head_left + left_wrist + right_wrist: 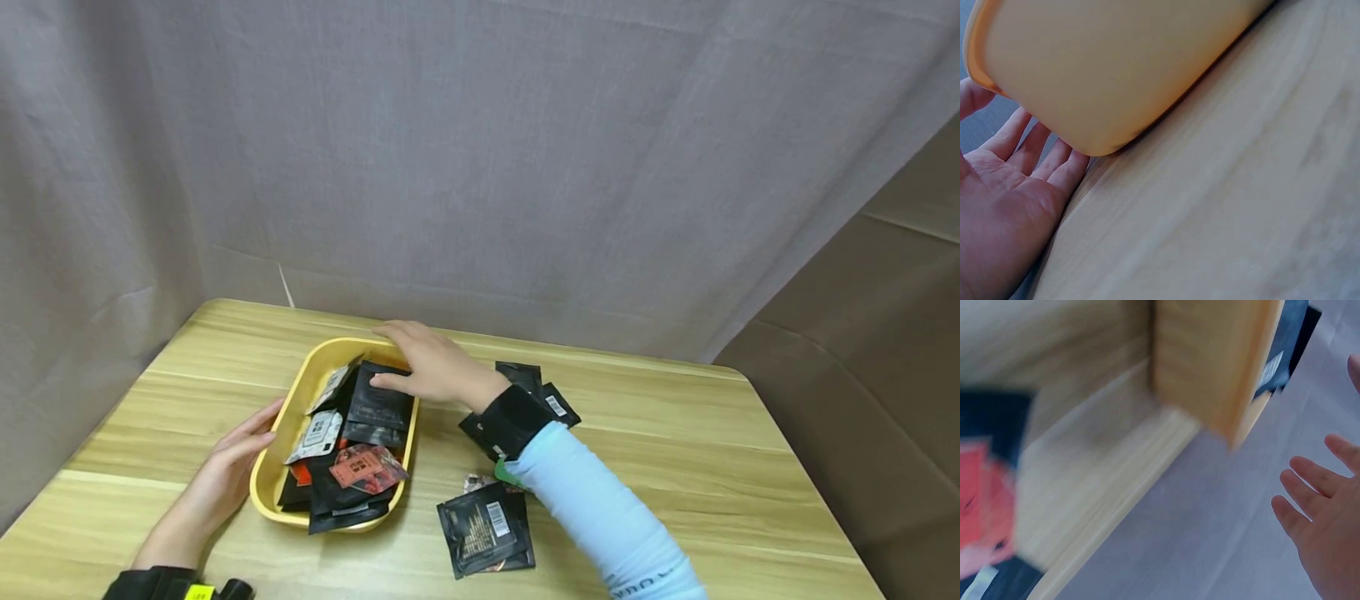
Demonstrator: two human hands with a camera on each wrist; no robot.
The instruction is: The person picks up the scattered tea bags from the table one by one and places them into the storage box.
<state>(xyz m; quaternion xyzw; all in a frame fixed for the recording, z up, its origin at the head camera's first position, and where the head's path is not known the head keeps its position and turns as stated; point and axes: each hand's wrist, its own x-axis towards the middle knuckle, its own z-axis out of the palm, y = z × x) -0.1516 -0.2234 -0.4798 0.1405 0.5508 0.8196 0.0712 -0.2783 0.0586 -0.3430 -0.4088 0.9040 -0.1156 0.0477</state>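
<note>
Several black sachets (378,404) lie in the yellow bin (324,357); my right hand (442,371) spreads over its far-right corner, my left hand (232,458) spreads beside it. Risk: nudging spills the overhanging near-rim sachet (352,518).

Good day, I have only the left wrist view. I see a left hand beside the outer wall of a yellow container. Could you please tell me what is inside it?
Observer: The head view shows flat packets, many of them black, in the yellow container.
Operator: Thank you. And the right hand, where is it, please?
Observer: It reaches over the container's far right part, fingers extended; I cannot tell whether it touches a packet.
Operator: Are there also packets outside?
Observer: Yes, some loose packets lie on the table, to the right of the container.
</note>
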